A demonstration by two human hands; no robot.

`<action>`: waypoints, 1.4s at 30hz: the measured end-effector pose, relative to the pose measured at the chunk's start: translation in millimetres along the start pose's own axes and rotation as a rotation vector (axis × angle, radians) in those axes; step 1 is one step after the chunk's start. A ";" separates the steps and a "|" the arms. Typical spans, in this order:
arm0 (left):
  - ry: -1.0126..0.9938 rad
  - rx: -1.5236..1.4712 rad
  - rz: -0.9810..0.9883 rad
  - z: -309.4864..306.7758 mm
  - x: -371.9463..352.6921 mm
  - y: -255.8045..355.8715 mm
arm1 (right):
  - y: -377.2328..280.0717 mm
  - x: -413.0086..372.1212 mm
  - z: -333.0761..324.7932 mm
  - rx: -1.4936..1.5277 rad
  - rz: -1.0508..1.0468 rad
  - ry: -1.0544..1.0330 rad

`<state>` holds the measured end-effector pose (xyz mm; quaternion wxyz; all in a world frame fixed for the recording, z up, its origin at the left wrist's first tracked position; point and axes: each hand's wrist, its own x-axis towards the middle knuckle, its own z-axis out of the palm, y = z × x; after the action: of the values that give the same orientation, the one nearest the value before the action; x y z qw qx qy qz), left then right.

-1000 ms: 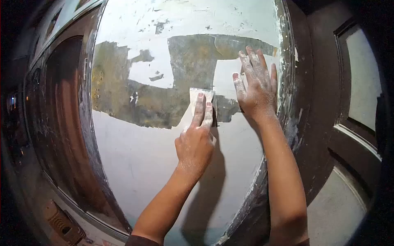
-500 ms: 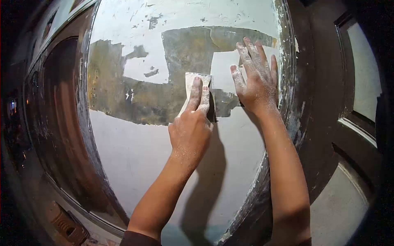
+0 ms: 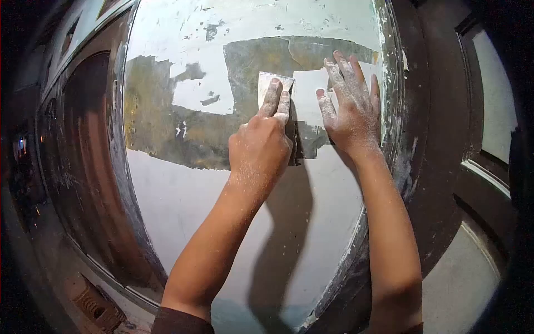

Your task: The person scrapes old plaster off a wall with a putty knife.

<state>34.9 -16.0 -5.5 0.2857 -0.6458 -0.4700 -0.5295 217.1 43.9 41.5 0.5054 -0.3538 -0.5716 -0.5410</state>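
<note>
My left hand is closed around a flat scraper. Two fingers press along its pale, dust-covered blade, which lies against the wall; the handle is hidden in the hand. Under and around the blade is a grey-brown bare patch with ragged edges, framed by white coating. To the right, my right hand rests on the wall, fingers spread and open, holding nothing. White powder coats the fingers of both hands.
A dark wooden door with pale panels stands on the right. On the left is a dark brown door. Scuffed trim borders the wall. A brown slotted object sits low at left.
The scraper and my left hand have moved up the bare patch and slightly right. My right hand stays spread on the wall; the whole view has shifted a little.
</note>
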 end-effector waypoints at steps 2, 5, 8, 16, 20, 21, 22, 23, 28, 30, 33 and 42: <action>-0.057 0.060 0.008 -2.9 5.5 -2.4 | -0.5 0.5 -0.7 0.019 0.011 -0.008; -0.112 0.098 -0.007 -7.8 16.9 -0.5 | -0.6 0.4 -0.7 0.024 0.013 -0.009; -0.064 0.088 -0.002 -5.2 21.0 -1.2 | -0.2 0.8 -0.1 0.019 0.010 -0.003; 0.097 -0.016 0.073 -2.7 2.8 -13.6 | 0.0 1.4 -1.8 0.024 0.009 -0.018; 0.037 0.000 0.016 0.6 -55.3 -11.7 | -1.7 0.2 -3.8 0.004 0.022 -0.033; -0.027 -0.016 -0.003 5.7 -66.9 -13.3 | -1.0 1.0 -2.2 -0.002 0.021 -0.034; 0.000 0.005 -0.014 13.9 -76.9 -12.6 | -1.0 1.8 -1.6 -0.002 0.018 -0.040; 0.021 0.026 -0.026 20.7 -84.0 -9.6 | -1.3 1.3 -1.6 0.001 0.018 -0.028; -0.072 -0.084 -0.085 30.7 -86.9 -0.9 | 0.6 1.3 -0.5 -0.008 0.007 -0.008; -0.074 -0.085 -0.086 30.1 -88.3 6.3 | 1.5 -0.3 1.3 -0.005 0.005 -0.012; -0.051 -0.100 -0.076 37.4 -87.2 7.7 | 0.1 0.3 -0.9 0.005 0.013 -0.015; -0.038 -0.062 -0.115 35.8 -77.8 3.8 | 0.4 0.9 -1.6 0.000 0.004 -0.017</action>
<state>53.5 -10.1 -89.0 0.2254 -0.6362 -0.4951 -0.5471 217.6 42.3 42.3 0.5018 -0.3594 -0.5752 -0.5369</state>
